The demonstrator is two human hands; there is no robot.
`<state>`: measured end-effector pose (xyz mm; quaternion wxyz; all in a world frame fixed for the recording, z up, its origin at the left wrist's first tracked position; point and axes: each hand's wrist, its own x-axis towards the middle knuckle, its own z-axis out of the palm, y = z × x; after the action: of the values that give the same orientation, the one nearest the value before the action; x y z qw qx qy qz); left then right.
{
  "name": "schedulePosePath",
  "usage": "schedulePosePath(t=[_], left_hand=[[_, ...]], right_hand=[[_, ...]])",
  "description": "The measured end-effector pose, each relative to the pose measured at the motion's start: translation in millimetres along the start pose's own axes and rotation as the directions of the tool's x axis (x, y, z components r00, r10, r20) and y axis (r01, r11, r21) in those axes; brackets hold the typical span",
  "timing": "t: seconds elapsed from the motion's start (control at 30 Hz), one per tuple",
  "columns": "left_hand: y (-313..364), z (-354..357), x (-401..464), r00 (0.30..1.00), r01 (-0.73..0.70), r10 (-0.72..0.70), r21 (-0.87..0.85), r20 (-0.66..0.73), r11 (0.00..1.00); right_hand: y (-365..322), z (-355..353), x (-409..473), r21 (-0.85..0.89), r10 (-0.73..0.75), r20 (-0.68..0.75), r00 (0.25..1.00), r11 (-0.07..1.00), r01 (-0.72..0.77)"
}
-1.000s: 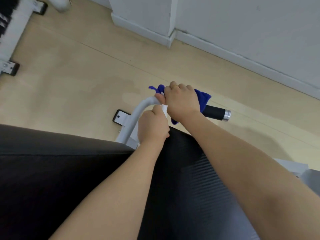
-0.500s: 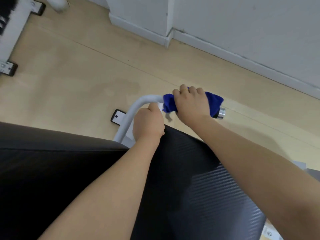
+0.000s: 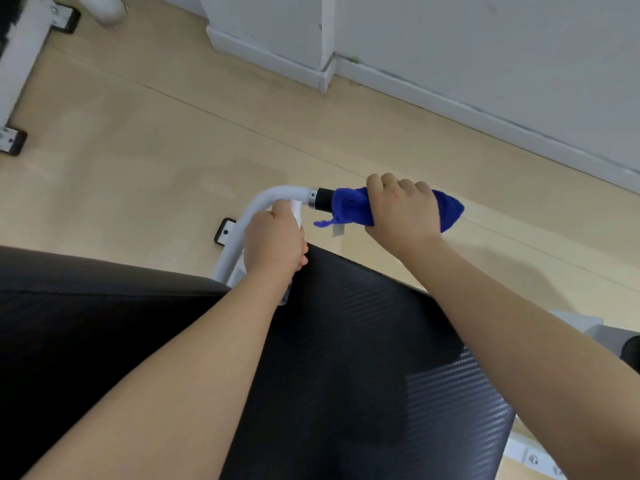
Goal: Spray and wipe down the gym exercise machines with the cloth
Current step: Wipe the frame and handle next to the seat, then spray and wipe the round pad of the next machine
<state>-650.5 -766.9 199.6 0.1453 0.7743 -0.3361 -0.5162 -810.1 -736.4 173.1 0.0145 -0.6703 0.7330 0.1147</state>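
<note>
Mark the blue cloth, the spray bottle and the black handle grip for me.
blue cloth (image 3: pixel 349 206): head view, bunched part left of the right hand.
spray bottle (image 3: pixel 296 211): head view, white top above the left hand.
black handle grip (image 3: pixel 325 199): head view, bare strip beside the cloth.

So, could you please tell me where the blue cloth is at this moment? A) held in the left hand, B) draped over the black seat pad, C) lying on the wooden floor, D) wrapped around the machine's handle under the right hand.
D: the right hand grips the blue cloth around the black handle at the end of the white bar.
</note>
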Motion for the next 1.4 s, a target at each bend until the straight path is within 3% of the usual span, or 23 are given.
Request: schedulePosePath(t=[0.13,0.23,0.33,0.47,0.63,0.7,0.8,0.87,0.9,1.0,1.07,1.17,1.2,1.27,1.33,1.4], left_hand=[[-3,0,0,0.999,-0.054,0.054,0.032,0.003,0.998],[-5,-2,-1,0.999,-0.044,0.045,-0.007,0.024,0.999],[-2,-2,0,1.0,-0.014,0.014,-0.032,0.021,0.999],[0,-4,0,0.998,0.056,-0.053,-0.078,0.041,0.995],[-2,-2,3,0.998,-0.037,0.039,-0.053,0.039,0.998],[-5,-3,-1,0.997,-0.082,0.081,0.013,0.017,0.997],[-3,-4,-4,0.992,-0.122,0.123,0.073,-0.017,0.99],[-1,-6,-4,0.993,-0.115,0.118,0.078,-0.027,0.99],[-1,-5,-5,0.993,-0.11,0.112,0.078,-0.028,0.991],[-1,-3,-7,0.986,-0.153,0.159,0.095,-0.054,0.984],[-3,-2,-10,0.977,-0.192,0.201,0.115,-0.065,0.974],[-8,-3,-13,0.97,-0.221,0.233,0.145,-0.071,0.964],[-9,-4,-14,0.969,-0.229,0.239,0.143,-0.062,0.963],[-10,-6,-18,0.968,-0.243,0.249,0.134,-0.034,0.961],[-11,-8,-30,0.964,-0.266,0.266,0.139,0.02,0.954],[-17,-9,-42,0.951,-0.302,0.292,0.108,0.099,0.947]], right_hand=[[-44,-6,20,-0.02,-0.09,0.053,0.995,0.996,0.091],[-72,-8,38,-0.035,-0.204,-0.008,0.979,0.978,0.203],[-63,-9,51,0.055,-0.238,0.088,0.967,0.971,0.234],[-33,-12,51,0.381,-0.239,0.286,0.928,0.917,0.119],[22,-15,31,0.446,-0.145,0.454,0.879,0.891,-0.083],[48,-18,11,0.584,-0.114,0.582,0.805,0.748,-0.316],[55,-10,-31,0.702,-0.006,0.68,0.733,0.293,-0.649],[41,-1,-45,0.743,0.148,0.661,0.736,0.016,-0.67],[35,2,-48,0.737,0.187,0.672,0.717,-0.068,-0.673],[30,-4,-47,0.669,0.147,0.743,0.653,-0.2,-0.716],[34,-12,-57,0.655,0.131,0.748,0.651,-0.31,-0.689],[43,-35,-77,0.569,0.039,0.683,0.73,-0.655,-0.497],[47,-42,-82,0.564,0.034,0.643,0.765,-0.697,-0.443],[49,-52,-87,0.65,0.087,0.616,0.783,-0.616,-0.444],[48,-56,-96,0.715,0.18,0.634,0.752,-0.506,-0.482],[47,-59,-102,0.704,0.21,0.678,0.705,-0.464,-0.539]])
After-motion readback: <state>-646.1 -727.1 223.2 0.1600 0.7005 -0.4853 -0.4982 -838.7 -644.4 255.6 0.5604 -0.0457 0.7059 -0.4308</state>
